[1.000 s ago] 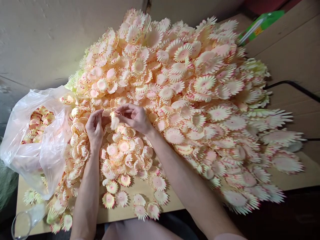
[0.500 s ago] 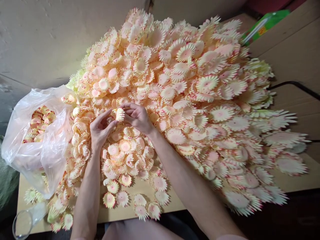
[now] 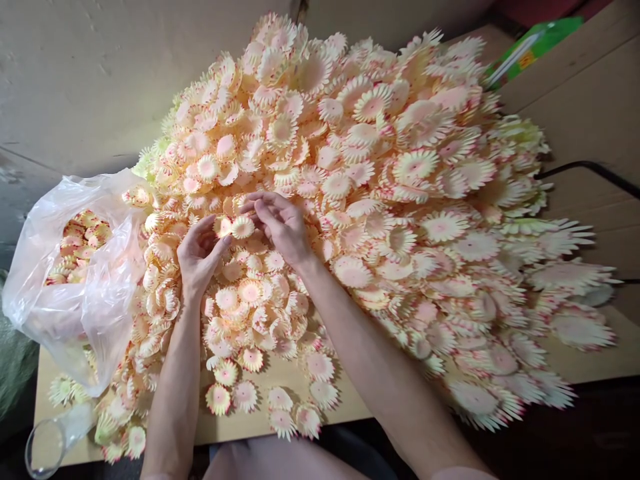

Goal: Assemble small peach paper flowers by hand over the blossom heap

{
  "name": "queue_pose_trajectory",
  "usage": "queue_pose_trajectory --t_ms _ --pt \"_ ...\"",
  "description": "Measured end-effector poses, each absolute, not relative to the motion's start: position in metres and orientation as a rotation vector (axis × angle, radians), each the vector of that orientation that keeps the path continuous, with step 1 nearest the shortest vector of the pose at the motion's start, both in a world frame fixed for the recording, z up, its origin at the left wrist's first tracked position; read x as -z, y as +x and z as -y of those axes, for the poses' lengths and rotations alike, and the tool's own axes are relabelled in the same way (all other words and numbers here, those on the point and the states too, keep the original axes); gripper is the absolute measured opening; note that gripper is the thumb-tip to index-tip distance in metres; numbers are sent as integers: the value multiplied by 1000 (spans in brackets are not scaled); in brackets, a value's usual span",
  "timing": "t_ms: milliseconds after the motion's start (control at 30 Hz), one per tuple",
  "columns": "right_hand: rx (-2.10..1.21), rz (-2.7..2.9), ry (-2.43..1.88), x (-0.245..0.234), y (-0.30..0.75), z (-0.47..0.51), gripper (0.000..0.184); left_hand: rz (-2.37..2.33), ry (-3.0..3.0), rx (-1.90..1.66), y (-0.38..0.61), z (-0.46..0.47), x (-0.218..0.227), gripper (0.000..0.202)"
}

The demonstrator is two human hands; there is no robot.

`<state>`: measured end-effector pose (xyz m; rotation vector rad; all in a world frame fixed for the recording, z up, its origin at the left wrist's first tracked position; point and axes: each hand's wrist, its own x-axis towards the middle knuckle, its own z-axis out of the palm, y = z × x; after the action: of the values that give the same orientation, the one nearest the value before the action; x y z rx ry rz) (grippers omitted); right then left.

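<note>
A big heap of cream and pink fabric flower heads (image 3: 380, 173) covers most of a wooden table (image 3: 590, 360). Both my hands work at the near left of the heap. My left hand (image 3: 197, 253) has its fingers curled round a small flower head (image 3: 242, 227), pinching it from the left. My right hand (image 3: 280, 223) pinches the same flower head from the right with its fingertips. Smaller flower heads (image 3: 250, 293) lie just below my hands.
A clear plastic bag (image 3: 75, 280) with more flower heads lies at the left. A clear glass (image 3: 47, 447) stands at the table's near left corner. A green box (image 3: 530, 43) sits at the far right, beside a black cable (image 3: 590, 170).
The small flower head has been turned face up between both hands and moved a little away from me. My right hand has shifted slightly further up the heap.
</note>
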<state>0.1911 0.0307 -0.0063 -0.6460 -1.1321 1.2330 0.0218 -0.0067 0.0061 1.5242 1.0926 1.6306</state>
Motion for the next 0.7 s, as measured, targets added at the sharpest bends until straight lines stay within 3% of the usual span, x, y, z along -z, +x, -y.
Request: queue_pose_trajectory --t_ms 267,433,567,700 --pt "-1334 1323 -472 1 190 -24 49 -1156 1581 -1561 20 10 -9 26" --pt "-1356 1287 -484 5 187 -25 32 -1052 1575 -1537 17 9 -6 29" --pt "-1347 1217 -530 10 185 -27 36 -984 1519 -1556 16 7 -5 43" --pt "-1440 1207 -566 8 185 -25 44 -980 1561 -1566 17 6 -5 35"
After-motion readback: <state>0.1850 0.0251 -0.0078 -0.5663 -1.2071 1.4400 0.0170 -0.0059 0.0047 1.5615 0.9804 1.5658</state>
